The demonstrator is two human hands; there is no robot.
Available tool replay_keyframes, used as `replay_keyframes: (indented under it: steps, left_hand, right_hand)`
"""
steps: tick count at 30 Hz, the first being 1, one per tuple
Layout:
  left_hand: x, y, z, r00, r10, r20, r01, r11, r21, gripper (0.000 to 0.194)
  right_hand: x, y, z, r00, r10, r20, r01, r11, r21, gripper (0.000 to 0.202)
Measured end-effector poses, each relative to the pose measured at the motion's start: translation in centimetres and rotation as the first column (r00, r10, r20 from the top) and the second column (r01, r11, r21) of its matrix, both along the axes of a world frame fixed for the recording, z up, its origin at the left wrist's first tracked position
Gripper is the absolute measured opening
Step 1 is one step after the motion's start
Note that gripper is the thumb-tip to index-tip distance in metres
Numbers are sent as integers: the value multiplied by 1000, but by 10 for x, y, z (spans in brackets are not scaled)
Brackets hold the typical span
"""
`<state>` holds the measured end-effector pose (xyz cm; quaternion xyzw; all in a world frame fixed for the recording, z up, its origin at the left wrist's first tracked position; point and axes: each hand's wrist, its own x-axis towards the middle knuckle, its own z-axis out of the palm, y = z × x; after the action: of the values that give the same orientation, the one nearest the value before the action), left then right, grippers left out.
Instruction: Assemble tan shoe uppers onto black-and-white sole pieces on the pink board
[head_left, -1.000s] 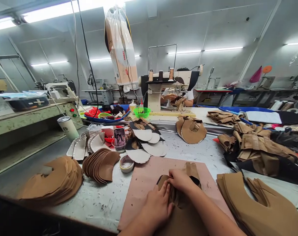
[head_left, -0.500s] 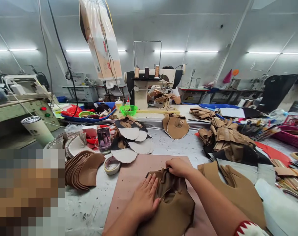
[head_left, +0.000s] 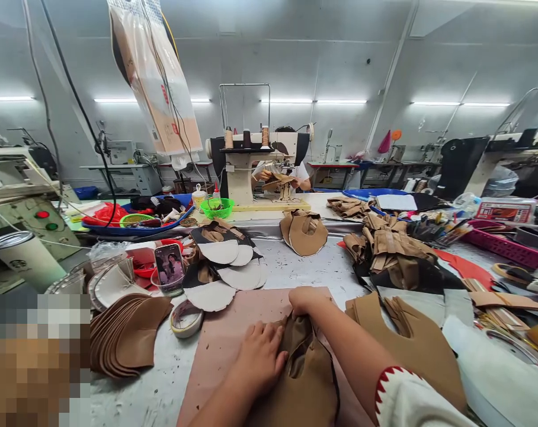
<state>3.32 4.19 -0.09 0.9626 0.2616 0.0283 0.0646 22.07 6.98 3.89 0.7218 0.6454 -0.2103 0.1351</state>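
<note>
A brown shoe upper (head_left: 302, 391) with a dark lining lies on the pinkish board (head_left: 211, 362) in front of me. My left hand (head_left: 261, 356) rests flat on its left side, fingers stretched out and pointing away. At the upper's far edge, my right hand (head_left: 307, 301) is closed on the material, with the fingertips hidden behind the hand. Between the hands the opening of the upper gapes in folds. Right of the board are flat brown U-shaped pieces (head_left: 411, 344), close to my right forearm.
A tape roll (head_left: 186, 317) and stacked brown pieces (head_left: 127, 335) lie to the left. Uppers with white toe parts (head_left: 209, 298), a phone (head_left: 169, 270) and another upper (head_left: 303, 232) are farther back. Behind a sewing machine (head_left: 240, 172) a person works. A pink basket (head_left: 509, 246) stands right.
The view has turned a little to the right, so most things appear farther left. My right hand has bent more at the far edge of the upper; my left hand stays flat on it.
</note>
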Motion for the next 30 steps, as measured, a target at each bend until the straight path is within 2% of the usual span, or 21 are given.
replay_keyframes:
  steps: [4, 9, 16, 21, 26, 28, 30]
  left_hand:
    - [1, 6, -4, 995, -95, -13, 95, 995, -3, 50]
    - [-1, 8, -1, 989, -144, -32, 143, 990, -9, 56]
    - [1, 14, -1, 982, -176, -63, 172, 982, -73, 57]
    - [5, 22, 7, 971, -223, -84, 215, 972, -94, 56]
    - [14, 26, 5, 977, -211, 3, 211, 976, -63, 32]
    - [16, 26, 1, 983, -185, 20, 185, 981, -57, 32]
    - [15, 27, -3, 986, -168, 19, 169, 984, -60, 42]
  right_hand:
    - [10, -3, -2, 994, -4, -106, 5, 1000, 7, 19]
    - [16, -3, -5, 981, -48, -189, 50, 999, 9, 17]
    - [7, 9, 2, 987, -92, -134, 84, 995, -61, 22]
    - [4, 21, 2, 993, -91, -79, 83, 991, -104, 33]
    - [-1, 22, 2, 997, -77, -32, 74, 994, -82, 35]
    - [-3, 18, 5, 998, -60, -19, 59, 997, -48, 34]
    - [-5, 10, 11, 999, -45, -3, 45, 999, 5, 32]
